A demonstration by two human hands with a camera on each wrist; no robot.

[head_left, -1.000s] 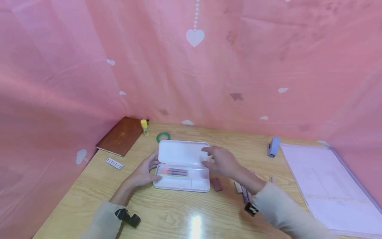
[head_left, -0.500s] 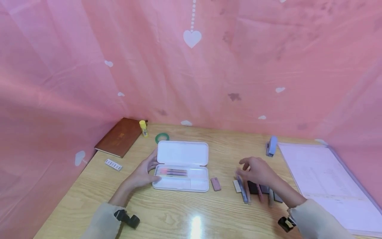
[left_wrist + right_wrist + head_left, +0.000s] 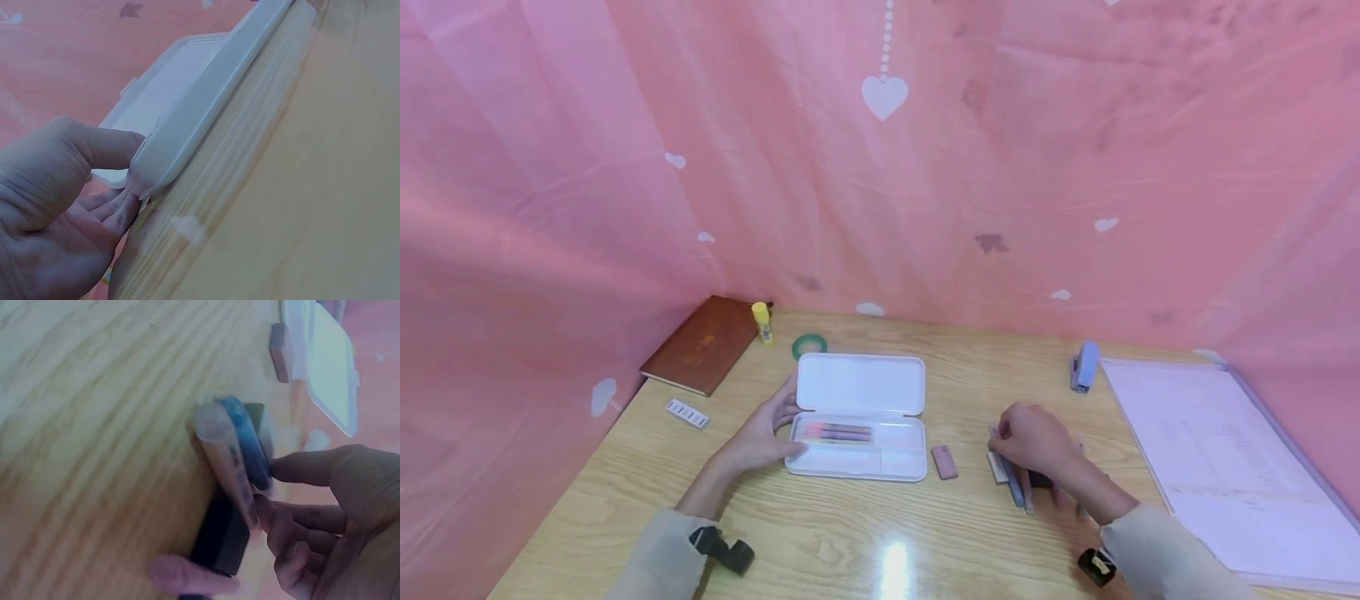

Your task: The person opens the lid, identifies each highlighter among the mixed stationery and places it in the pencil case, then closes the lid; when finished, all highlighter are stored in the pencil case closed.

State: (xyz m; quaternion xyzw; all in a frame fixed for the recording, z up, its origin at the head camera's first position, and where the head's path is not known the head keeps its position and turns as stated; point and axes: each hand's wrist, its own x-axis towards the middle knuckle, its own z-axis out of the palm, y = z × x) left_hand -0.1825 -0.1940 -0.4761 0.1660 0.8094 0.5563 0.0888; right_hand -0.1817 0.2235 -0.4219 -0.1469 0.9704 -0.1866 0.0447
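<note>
A white pencil case (image 3: 861, 383) lies with its lid raised, several pens (image 3: 846, 432) in its back compartment. My left hand (image 3: 758, 435) holds its left end, thumb (image 3: 115, 148) on the front rim and fingers behind. To the right, my right hand (image 3: 1037, 437) reaches over a row of stationery. Its thumb and forefinger pinch the end of a blue pen (image 3: 247, 440), which lies beside a peach-coloured pen (image 3: 219, 440). A black block-like item (image 3: 219, 534) and a pink pen (image 3: 187, 575) lie close by. The hand partly hides this row in the head view.
A pink eraser (image 3: 944, 462) and a white eraser (image 3: 997, 468) lie between case and pens. Around them are a brown notebook (image 3: 703, 346), glue stick (image 3: 763, 323), green tape roll (image 3: 809, 346), striped white block (image 3: 687, 413), blue stapler (image 3: 1084, 367) and a paper-covered board (image 3: 1225, 467).
My right hand has moved from beside the case's lid rightward to the row of pens, then down, its fingers closing on the blue pen. The left hand keeps its hold on the pencil case.
</note>
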